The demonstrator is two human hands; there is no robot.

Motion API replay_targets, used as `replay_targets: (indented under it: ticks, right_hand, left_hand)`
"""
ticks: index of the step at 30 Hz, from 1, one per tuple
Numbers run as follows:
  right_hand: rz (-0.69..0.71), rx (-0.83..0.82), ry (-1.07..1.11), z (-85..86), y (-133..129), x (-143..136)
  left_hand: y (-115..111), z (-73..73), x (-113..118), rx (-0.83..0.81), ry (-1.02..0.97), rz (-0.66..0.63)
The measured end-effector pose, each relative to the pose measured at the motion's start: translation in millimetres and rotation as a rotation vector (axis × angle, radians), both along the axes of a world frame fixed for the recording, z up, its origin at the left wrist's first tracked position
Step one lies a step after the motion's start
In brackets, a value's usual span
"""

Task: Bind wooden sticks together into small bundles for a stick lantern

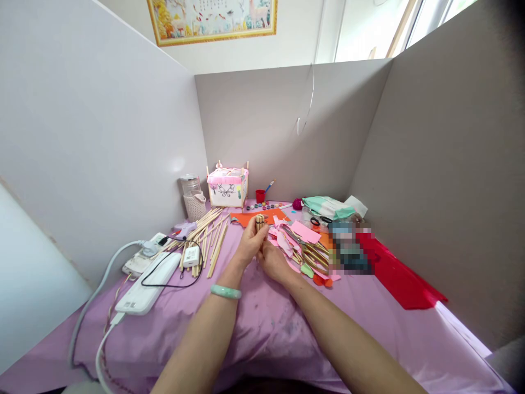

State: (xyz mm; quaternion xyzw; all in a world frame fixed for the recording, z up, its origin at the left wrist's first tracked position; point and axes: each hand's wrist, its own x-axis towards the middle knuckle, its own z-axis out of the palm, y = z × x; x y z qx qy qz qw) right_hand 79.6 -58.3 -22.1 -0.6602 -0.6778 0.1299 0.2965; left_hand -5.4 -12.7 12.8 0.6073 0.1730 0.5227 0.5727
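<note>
A small bundle of wooden sticks (260, 220) pokes up from between my hands, with a dark band around it near the top. My left hand (248, 241), below a pale green bangle (226, 292), is wrapped around the bundle with the thumb along its side. Pressed against it from the right, my right hand (273, 258) is closed around the lower part, which the fingers hide. Just behind the bundle lies an orange sheet (241, 219). Pink paper scraps (307, 232) and gold-handled scissors (315, 257) lie to the right of my right hand.
Loose wooden sticks (217, 251) are spread at the left, near a white power bank (143, 290), a charger (191, 256) and cables. A decorated paper lantern box (227, 189), a jar (192, 200) and a red cup (260, 195) stand behind. Red fabric (404, 279) lies right. Grey panels enclose the table.
</note>
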Motion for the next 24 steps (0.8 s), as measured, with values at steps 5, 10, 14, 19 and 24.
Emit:
replay_targets:
  ticks: [5,10,14,19,24]
  right_hand:
    - [0.014,0.103,-0.005,-4.3,1.0,-2.7]
    - [0.056,0.139,0.033,-6.2,2.0,1.8]
    - [0.033,0.170,0.057,-8.1,3.8,0.4]
    - [-0.057,0.167,0.030,-8.5,5.4,-9.5]
    - [-0.098,0.183,0.062,-10.5,6.2,-10.1]
  left_hand:
    - [3.8,-3.3,4.1,0.055,0.019,0.087]
    - [5.9,-2.4,0.8,0.075,0.025,0.071]
    - [6.1,-4.3,2.5,0.125,0.075,0.116]
    - [3.7,-9.1,7.1,0.196,0.185,0.341]
    - [7.2,-12.7,7.7,0.175,0.186,0.377]
